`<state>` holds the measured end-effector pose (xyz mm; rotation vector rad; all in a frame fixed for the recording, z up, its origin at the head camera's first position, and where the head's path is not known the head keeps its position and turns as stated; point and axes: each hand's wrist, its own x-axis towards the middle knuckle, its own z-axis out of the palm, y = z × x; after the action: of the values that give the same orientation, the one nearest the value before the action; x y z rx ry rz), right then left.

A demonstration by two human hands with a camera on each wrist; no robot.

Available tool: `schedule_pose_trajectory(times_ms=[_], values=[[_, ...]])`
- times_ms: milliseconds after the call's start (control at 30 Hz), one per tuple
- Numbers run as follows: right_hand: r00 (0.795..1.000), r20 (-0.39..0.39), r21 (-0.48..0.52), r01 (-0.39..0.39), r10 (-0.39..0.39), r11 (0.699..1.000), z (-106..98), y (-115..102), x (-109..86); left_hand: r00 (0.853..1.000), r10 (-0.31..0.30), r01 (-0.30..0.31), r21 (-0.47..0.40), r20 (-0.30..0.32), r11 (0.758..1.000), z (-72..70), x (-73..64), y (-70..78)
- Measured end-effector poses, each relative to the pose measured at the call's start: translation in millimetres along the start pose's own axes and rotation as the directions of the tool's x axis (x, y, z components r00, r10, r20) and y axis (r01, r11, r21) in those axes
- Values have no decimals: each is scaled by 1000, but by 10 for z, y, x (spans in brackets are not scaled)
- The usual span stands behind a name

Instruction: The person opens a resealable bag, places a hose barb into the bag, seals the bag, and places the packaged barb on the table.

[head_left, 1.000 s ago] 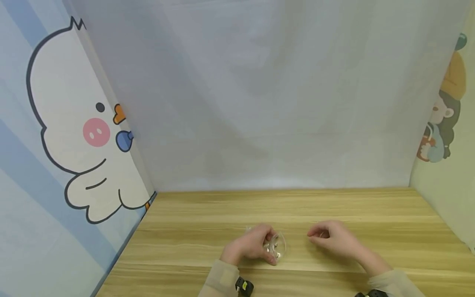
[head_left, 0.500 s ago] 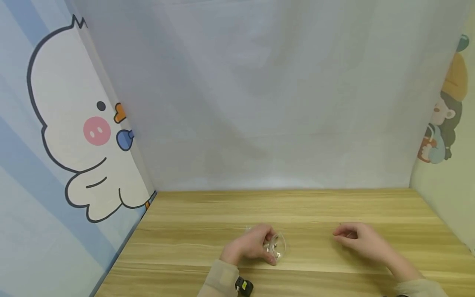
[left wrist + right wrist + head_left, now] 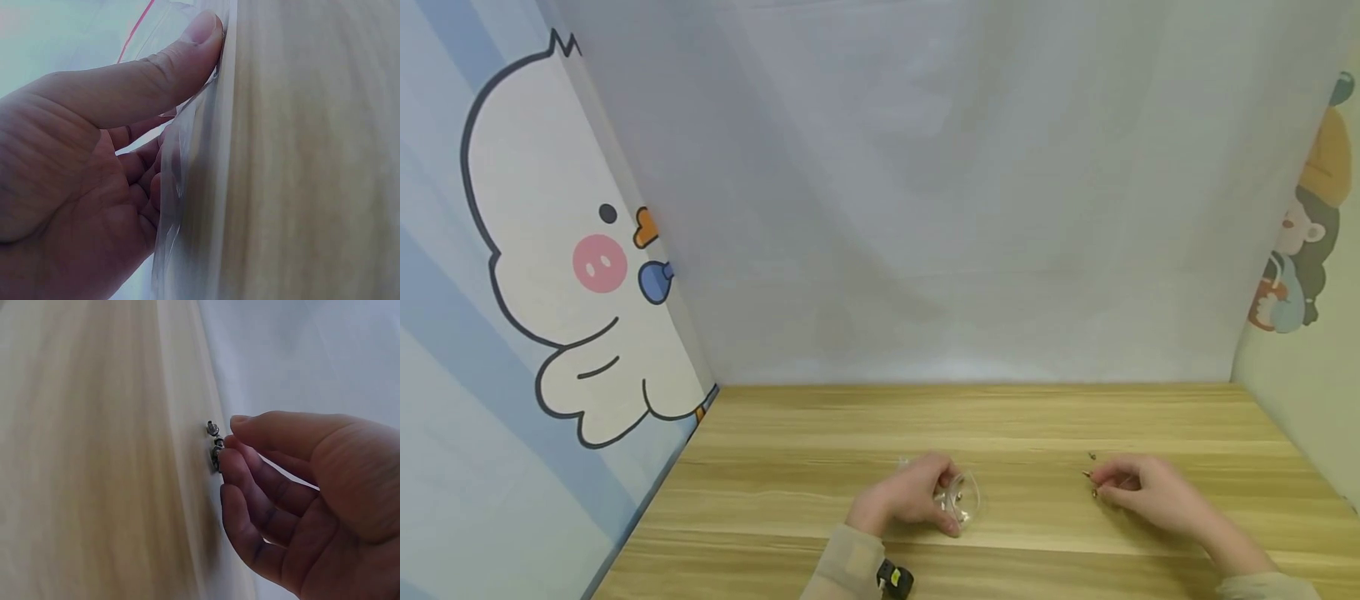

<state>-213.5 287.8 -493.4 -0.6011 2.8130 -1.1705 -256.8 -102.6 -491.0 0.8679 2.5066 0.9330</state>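
Left hand (image 3: pixel 910 496) grips the clear bag (image 3: pixel 968 500), likely light, limp; hold its rim. Right hand (image 3: pixel 1146 487), thumb parted, adjoins metal parts (image 3: pixel 213 429).

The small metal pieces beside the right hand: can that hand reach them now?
Probably yes: the right hand is right next to the small metal pieces on the table, and nothing seems to stand between them.

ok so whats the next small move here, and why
I'd probably bring the right hand over to the clear zip bag, if its fingers are free, which I can't tell. Small screw-like metal pieces lie on the table beside that hand, while the left hand holds the bag, seemingly bowed open towards it, with more metal bits visible inside.
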Motion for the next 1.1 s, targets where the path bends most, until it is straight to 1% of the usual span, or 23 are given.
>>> schedule_pose_trajectory(times_ms=[200,533,1100], values=[[1000,17,-16,0,0,1000,-14,7,-15,1000,4,-4,-3,-7,1000,5,-10,6],[998,52,21,-24,23,999,-18,14,-19,1000,6,-6,-1,-7,1000,6,-11,20],[999,34,-34,-30,31,999,1,8,-20,1000,4,-4,-2,-16,1000,22,0,23]])
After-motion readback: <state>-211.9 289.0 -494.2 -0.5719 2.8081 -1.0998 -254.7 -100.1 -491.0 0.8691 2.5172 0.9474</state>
